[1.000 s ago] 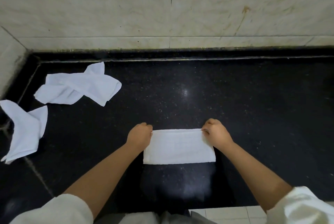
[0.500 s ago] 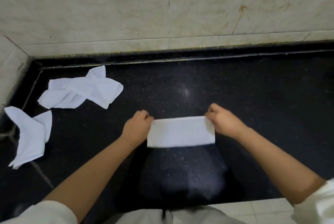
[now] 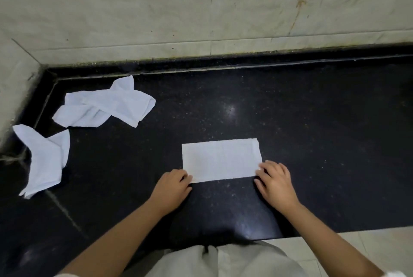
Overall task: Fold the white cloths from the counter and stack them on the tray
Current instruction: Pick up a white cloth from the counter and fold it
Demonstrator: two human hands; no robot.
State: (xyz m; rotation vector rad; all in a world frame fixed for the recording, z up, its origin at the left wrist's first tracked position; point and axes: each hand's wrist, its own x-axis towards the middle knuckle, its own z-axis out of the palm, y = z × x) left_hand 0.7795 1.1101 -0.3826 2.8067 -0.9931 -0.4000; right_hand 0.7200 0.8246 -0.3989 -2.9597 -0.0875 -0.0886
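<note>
My fingers of both hands rest at the near corners of the folded white cloth, left hand curled pinching, right hand spread flat, the cloth's long axis running left-right on the black table just ahead.

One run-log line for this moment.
folded cloth flat on counter | left hand, right hand at near corners | two crumpled cloths left | tray unseen

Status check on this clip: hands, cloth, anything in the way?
Left hand and right hand at near corners of flat folded white rectangular cloth. Two crumpled white cloths wait on black counter. No tray seen. Nothing blocking.
</note>
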